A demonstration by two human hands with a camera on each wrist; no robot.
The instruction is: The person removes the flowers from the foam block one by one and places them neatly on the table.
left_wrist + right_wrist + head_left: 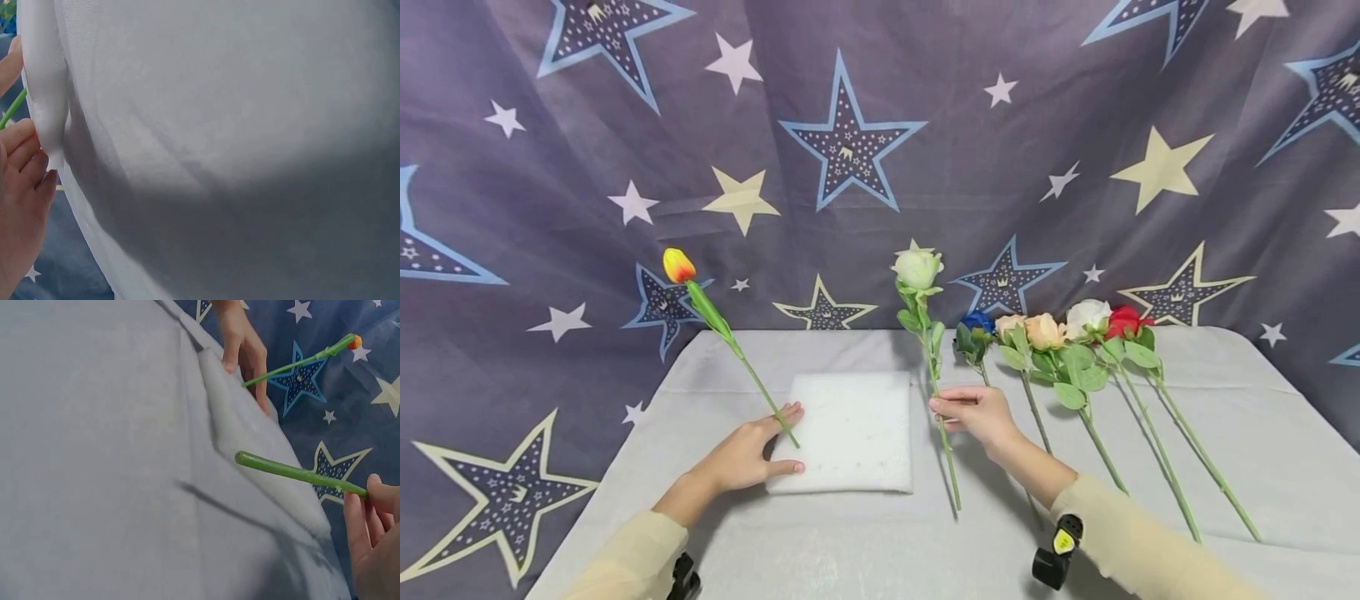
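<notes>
My right hand [976, 414] pinches the green stem of a pale green artificial rose [917, 271], held upright above the table just right of a white foam block [857, 433]. In the right wrist view the rose's lower stem [287, 470] points out past the fingertips, its cut end free. My left hand [751, 454] rests on the foam block's left edge, fingers and thumb spread. Between them stands an orange-and-yellow tulip [679, 266], its stem end in the foam and its head leaning left. Part of the left hand [25, 187] shows against the foam's side in the left wrist view.
On the right of the table lie several artificial roses: a blue rose [977, 323], peach roses [1045, 332], a white rose [1087, 318] and a red rose [1124, 322]. Their stems reach toward the front. A star-patterned curtain [880, 242] hangs behind the grey tablecloth [820, 550].
</notes>
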